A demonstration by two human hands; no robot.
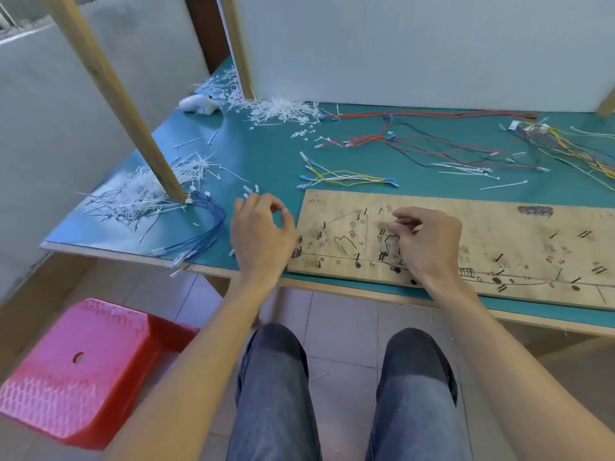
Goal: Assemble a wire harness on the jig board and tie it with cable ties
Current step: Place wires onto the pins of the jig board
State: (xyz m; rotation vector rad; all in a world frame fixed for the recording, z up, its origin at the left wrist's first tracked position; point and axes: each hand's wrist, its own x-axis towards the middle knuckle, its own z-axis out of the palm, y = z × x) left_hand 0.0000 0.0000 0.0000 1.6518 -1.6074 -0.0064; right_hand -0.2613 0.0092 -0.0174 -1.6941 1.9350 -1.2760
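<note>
The wooden jig board point(482, 227), marked with pen lines and set with black pegs, lies along the table's front edge and carries no wires. My left hand point(259, 234) hovers just off the board's left end, fingers loosely curled, thumb near the forefinger, nothing visible in it. My right hand point(429, 241) is over the board's left part, fingers curled loosely above the pegs and empty. A bundle of blue wires point(199, 234) lies left of my left hand. Yellow and white wires point(346, 178) lie behind the board. Red and black wires point(432, 144) spread further back.
Heaps of white cable ties point(143, 197) surround a slanted wooden post point(133, 121); more ties point(283, 111) lie by the back wall. A multicoloured harness point(565, 148) is at the far right. A red plastic stool point(83, 371) stands on the floor at left, by my knees.
</note>
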